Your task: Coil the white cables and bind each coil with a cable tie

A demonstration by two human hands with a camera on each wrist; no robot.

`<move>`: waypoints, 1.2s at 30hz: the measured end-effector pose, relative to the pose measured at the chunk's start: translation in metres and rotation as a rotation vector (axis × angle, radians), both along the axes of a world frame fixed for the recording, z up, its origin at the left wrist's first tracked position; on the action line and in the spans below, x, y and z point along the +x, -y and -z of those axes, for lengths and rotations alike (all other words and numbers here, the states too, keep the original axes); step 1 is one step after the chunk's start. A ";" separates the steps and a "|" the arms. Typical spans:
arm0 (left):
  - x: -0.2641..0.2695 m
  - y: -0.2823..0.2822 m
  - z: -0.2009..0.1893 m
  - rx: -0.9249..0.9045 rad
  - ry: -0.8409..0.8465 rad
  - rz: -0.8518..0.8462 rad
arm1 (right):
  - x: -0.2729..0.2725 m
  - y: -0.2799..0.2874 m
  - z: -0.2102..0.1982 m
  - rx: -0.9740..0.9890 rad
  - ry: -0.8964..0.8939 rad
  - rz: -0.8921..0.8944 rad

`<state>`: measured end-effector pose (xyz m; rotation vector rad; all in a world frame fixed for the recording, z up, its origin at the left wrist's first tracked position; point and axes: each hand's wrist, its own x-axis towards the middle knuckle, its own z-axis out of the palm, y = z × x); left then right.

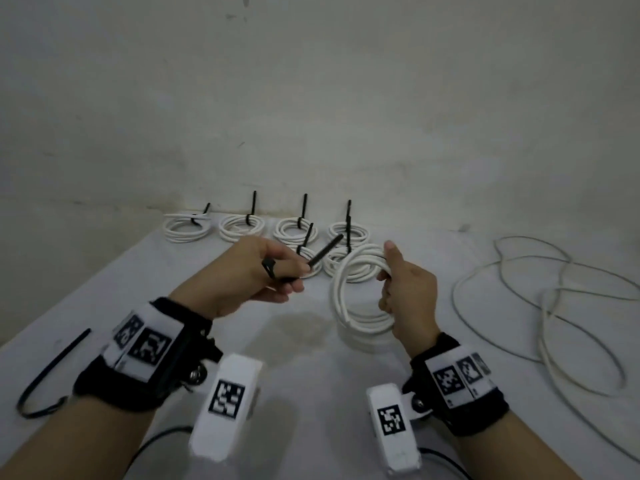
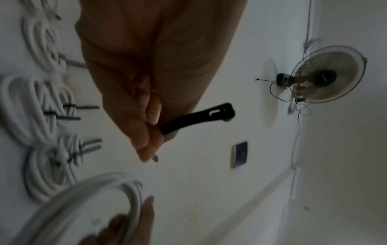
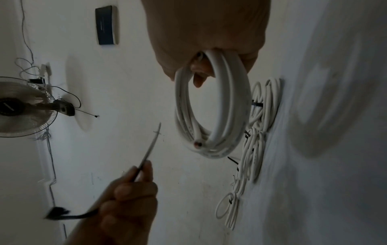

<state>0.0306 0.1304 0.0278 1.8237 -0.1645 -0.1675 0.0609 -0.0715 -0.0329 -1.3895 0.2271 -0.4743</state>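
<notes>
My right hand (image 1: 386,278) grips a white cable coil (image 1: 339,296) and holds it upright above the table, fingers curled through the ring (image 3: 220,107). One cut cable end shows at the coil's far side. My left hand (image 1: 298,271) pinches a black cable tie (image 1: 323,252) near its middle. The tie's pointed tail (image 3: 150,145) aims at the coil, a short gap away. Its head (image 2: 224,112) sticks out behind my fingers. In the left wrist view the coil (image 2: 130,192) sits blurred at the bottom.
Several bound coils (image 1: 228,235) with upright black tie tails lie in two rows at the table's far edge against the wall. A loose white cable (image 1: 543,330) sprawls on the right. A spare black tie (image 1: 59,358) lies at the near left. The white table (image 1: 311,375) spreads between my wrists.
</notes>
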 end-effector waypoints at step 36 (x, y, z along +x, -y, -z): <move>-0.001 0.059 0.018 -0.129 0.581 -0.055 | -0.020 -0.005 -0.018 -0.161 0.292 -0.200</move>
